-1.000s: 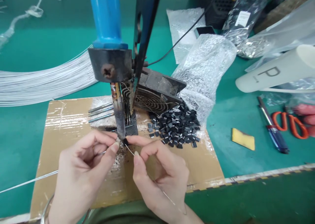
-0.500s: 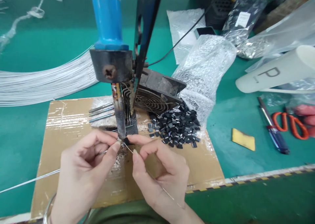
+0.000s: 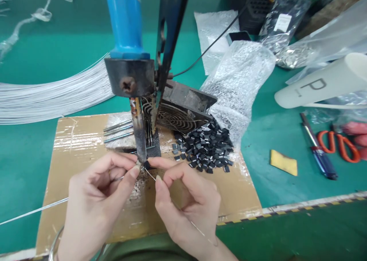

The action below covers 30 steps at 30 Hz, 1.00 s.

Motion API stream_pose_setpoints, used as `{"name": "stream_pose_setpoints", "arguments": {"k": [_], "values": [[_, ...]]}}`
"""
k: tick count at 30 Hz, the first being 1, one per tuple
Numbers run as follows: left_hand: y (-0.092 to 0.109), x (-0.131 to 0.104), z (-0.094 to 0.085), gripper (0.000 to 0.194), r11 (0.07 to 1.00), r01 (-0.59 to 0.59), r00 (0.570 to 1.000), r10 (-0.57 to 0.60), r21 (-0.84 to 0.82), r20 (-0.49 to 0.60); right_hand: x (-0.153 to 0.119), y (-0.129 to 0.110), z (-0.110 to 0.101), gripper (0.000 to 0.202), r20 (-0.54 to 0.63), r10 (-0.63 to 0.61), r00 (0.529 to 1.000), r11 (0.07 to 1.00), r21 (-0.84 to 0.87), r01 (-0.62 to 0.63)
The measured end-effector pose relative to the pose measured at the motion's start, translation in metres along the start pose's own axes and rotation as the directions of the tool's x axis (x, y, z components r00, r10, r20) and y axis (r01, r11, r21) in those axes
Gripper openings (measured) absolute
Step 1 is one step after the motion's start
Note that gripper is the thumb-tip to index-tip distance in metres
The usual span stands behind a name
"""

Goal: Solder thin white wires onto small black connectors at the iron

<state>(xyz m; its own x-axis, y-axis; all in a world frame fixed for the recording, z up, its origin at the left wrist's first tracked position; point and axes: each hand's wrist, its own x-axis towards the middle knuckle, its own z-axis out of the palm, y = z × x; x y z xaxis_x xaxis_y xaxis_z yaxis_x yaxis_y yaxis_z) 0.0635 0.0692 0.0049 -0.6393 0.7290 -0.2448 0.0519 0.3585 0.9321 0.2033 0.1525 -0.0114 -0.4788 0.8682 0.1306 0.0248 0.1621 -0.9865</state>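
Observation:
My left hand point(image 3: 94, 200) pinches a thin white cable point(image 3: 34, 211) between thumb and index finger, beside the iron's tip. The cable trails out behind that hand to the left. Between finger and thumb, my right hand point(image 3: 190, 203) grips a fine solder wire point(image 3: 150, 174) that points up at the tip. Its outstretched index finger rests against a small black connector piece point(image 3: 147, 164). Above both hands a blue-handled soldering iron point(image 3: 125, 24) is clamped upright, tip down at the joint. Fingertips partly cover the contact spot.
A small fan point(image 3: 183, 106) stands behind the iron. Loose black pieces point(image 3: 208, 148) are heaped on the cardboard point(image 3: 237, 192). White cables point(image 3: 57, 94) lie at left. To the right are a yellow sponge point(image 3: 283, 162), a blue-handled tool point(image 3: 322, 159) and orange-handled scissors point(image 3: 344, 146).
My left hand and wrist have shifted very slightly left. My right thumb has moved a touch down and right with the solder wire. The iron stays put.

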Motion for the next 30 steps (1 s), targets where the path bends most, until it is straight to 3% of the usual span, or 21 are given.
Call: {"name": "stream_pose_setpoints", "arguments": {"k": [18, 30], "values": [[-0.002, 0.0, -0.001, 0.006, 1.0, -0.007, 1.0, 0.007, 0.019, 0.0, 0.001, -0.001, -0.001, 0.023, -0.001, 0.002, 1.0, 1.0, -0.021, -0.002], [-0.013, 0.004, -0.002, 0.007, 0.998, -0.01, 0.999, 0.008, 0.061, 0.04, 0.001, 0.01, -0.002, 0.022, 0.064, 0.171, 0.983, 0.982, 0.07, -0.175]]}}
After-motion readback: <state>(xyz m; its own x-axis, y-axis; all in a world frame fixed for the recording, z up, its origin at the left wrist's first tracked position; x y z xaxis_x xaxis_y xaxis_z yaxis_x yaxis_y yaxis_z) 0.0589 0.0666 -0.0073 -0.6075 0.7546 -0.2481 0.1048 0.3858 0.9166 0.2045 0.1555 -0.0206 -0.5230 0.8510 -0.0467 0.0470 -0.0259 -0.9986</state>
